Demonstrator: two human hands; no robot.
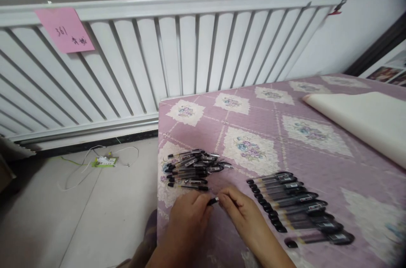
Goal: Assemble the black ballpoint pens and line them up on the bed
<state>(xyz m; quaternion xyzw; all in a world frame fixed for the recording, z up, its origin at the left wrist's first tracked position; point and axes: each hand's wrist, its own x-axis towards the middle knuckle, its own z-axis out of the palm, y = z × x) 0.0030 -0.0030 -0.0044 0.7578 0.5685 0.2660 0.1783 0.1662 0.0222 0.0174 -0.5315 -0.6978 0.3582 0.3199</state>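
Near the front edge of the purple floral cloth, both my hands are together at one black pen [213,201]. My left hand [190,214] is closed around it, hiding most of its length. The fingers of my right hand [238,209] are pinched at its pale end. Just beyond my left hand lies a loose pile of black gel pens [193,168], several of them crossing. On the right, several capped pens [294,200] lie side by side in a slanting row, black ends toward me; the nearest pen [323,239] sits slightly apart.
The floral cloth [209,128] covers the surface under the pens. A pale folded sheet [358,120] lies at the right. Behind stands a white radiator [187,56] with a pink note [65,30]. On the floor at left is a green-and-white power strip [106,161] with cords.
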